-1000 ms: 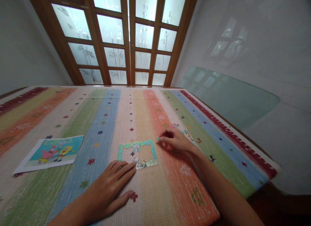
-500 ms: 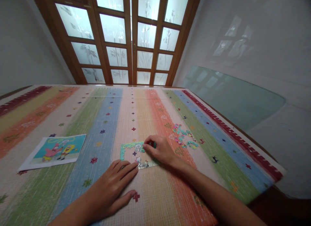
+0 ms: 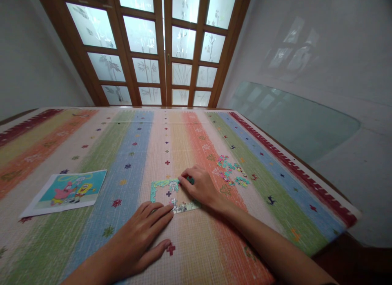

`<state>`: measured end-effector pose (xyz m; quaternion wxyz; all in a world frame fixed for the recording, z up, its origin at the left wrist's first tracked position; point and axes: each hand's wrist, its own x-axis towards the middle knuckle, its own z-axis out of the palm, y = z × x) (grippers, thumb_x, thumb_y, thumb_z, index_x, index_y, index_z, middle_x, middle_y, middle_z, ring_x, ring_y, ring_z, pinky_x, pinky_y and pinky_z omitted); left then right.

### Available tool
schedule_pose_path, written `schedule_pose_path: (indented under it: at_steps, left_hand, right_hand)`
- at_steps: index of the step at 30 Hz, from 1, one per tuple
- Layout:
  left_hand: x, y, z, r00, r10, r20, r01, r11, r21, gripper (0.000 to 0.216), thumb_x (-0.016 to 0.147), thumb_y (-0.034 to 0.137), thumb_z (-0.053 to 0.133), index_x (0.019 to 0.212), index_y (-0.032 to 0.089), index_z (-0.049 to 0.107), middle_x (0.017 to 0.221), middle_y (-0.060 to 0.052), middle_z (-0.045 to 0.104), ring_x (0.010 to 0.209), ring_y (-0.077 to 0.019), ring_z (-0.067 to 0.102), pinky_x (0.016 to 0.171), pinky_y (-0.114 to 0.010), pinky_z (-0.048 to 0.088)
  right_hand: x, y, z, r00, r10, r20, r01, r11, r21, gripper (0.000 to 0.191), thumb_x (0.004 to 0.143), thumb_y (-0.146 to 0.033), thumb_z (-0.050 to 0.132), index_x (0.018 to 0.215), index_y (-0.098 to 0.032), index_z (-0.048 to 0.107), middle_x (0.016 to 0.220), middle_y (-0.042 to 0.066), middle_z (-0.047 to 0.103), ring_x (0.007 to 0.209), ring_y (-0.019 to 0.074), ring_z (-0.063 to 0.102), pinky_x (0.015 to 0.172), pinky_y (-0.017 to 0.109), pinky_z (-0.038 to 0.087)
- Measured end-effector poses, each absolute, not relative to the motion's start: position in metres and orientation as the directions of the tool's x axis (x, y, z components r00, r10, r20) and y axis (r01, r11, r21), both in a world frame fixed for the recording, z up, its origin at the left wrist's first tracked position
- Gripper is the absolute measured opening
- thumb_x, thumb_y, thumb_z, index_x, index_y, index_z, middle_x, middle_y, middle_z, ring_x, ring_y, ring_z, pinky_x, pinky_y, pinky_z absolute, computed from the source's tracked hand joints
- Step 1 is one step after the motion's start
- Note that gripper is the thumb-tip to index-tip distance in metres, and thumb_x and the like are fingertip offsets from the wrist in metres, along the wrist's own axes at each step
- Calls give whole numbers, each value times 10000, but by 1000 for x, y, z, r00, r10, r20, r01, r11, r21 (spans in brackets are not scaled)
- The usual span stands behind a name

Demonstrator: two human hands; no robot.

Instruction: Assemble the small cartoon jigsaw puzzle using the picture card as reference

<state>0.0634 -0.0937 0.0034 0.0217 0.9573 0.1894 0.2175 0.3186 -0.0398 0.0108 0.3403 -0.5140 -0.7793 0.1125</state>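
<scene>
A partly joined jigsaw puzzle (image 3: 152, 192) lies on the striped tablecloth, its teal-and-green pieces forming a frame around bare cloth. My left hand (image 3: 150, 228) rests flat with its fingers stretched, the fingertips on the puzzle's lower left edge and covering that corner. Bent over the upper right part of the puzzle is my right hand (image 3: 200, 189), thumb and forefinger pinched together beside a grey cartoon-figure section (image 3: 173, 186). Whatever lies between those fingertips is hidden. The right hand also covers the puzzle's right side.
Loose puzzle pieces (image 3: 228, 170) lie scattered to the right of my right hand. At the left is a printed cartoon picture (image 3: 73, 190) on white paper. The tablecloth (image 3: 122, 125) spans the table, with a glass-paned wooden door (image 3: 167, 64) beyond its far edge.
My right fingertips have shifted slightly up and left along the puzzle's top edge, still pinched. My left hand stays in place. The view has moved a little.
</scene>
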Motion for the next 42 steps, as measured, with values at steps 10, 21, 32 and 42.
schedule_pose_path:
  at_steps: [10,21,32,42]
  left_hand:
    - [64,-95,3,840,374,393,355,-927,123,461,1014,283,563,1442,111,548,1406,-149,645,1191,-301,596,1002,-466,523]
    - [66,-95,6,841,379,386,360,-925,125,454,1005,266,572,1431,111,550,1390,-146,651,1181,-307,596,1008,-470,509]
    - [65,-94,2,832,391,395,355,-920,163,488,1015,274,556,1479,131,516,1395,-148,643,1203,-309,587,1035,-482,497]
    - [65,-92,7,817,425,390,357,-904,237,463,999,261,592,1448,159,543,1371,-133,664,1198,-293,604,1009,-464,536]
  right_hand:
    - [340,-39,15,-666,592,453,508,805,-304,153,945,-137,603,959,-178,749,1025,64,769,930,214,582,901,383,480]
    - [324,-54,20,-748,590,305,550,807,-213,384,1047,-471,567,1194,-151,719,1143,137,684,1060,261,570,973,423,475]
    - [330,-57,25,-728,591,348,489,803,-340,257,995,-392,674,1083,-159,738,1169,116,711,1111,236,590,1002,412,487]
    - [334,-64,27,-752,577,320,427,795,-430,207,942,-374,731,1062,-216,790,1224,119,666,1173,242,565,1056,448,475]
